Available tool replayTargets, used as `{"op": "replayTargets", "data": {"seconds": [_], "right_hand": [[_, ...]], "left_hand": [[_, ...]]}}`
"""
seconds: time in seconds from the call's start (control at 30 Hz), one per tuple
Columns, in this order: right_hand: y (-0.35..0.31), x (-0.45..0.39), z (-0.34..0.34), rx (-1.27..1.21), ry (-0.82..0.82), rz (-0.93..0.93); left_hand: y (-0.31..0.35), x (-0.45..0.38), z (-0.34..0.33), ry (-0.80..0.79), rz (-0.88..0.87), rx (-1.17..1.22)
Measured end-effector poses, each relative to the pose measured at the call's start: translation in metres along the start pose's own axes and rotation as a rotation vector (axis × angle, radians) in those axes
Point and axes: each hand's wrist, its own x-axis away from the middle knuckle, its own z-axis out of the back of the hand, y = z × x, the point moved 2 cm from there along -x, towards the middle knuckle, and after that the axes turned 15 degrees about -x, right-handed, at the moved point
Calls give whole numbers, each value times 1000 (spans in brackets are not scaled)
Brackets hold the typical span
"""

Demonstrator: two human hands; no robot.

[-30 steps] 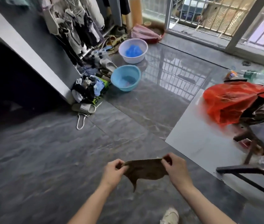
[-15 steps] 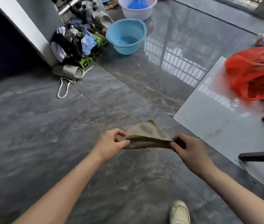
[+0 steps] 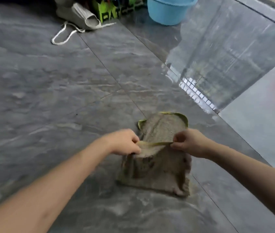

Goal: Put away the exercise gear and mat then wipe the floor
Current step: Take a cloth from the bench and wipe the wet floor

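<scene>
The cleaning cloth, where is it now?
In the head view the cloth is low centre, spread on the grey floor, its edge pinched between left hand and right hand.

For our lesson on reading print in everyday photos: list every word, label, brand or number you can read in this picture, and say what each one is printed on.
"PATC": large green letters on the dark and green item by the blue basin; the letters after these are blurred, so the full word cannot be read.
No other text shows: none on the cloth held by the left hand and right hand, and none on the floor.
</scene>
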Motion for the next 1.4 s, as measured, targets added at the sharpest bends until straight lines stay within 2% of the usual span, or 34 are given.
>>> {"op": "replayTargets", "data": {"seconds": [0.07,0.1,0.13,0.23,0.37,0.47,0.57,0.7,0.87,1.07,1.17,1.27,1.4], "right_hand": [[-2,-12,-4,-30,261,43],[-4,-14,-6,-58,362,37],[-6,-13,-11,-65,429,18],[-6,-5,-32,-17,492,-132],[-23,-20,-64,-41,308,-290],[-35,-29,-92,-4,232,-217],[-37,-26,-120,89,182,-182],[-22,-23,-132,107,209,-188],[1,-29,-120,106,337,-233],[47,-58,-63,-73,508,-540],[63,-75,-39,-147,556,-637],[66,-92,-26,-131,566,-650],[58,-118,-14,-9,510,-560]], "left_hand": [[-19,-8,-7,306,88,278],[-28,-3,-12,400,159,397],[-36,4,-21,448,202,452],[-49,26,-44,503,230,316],[-60,41,-61,492,218,255],[-72,49,-67,417,207,174],[-84,54,-63,385,276,92],[-76,44,-59,415,340,19],[-56,22,-59,405,298,-80],[-73,11,-44,315,453,-235],[-97,2,-37,254,503,-317],[-122,-14,-29,193,504,-314],[-134,-42,-11,197,412,-333]]}}
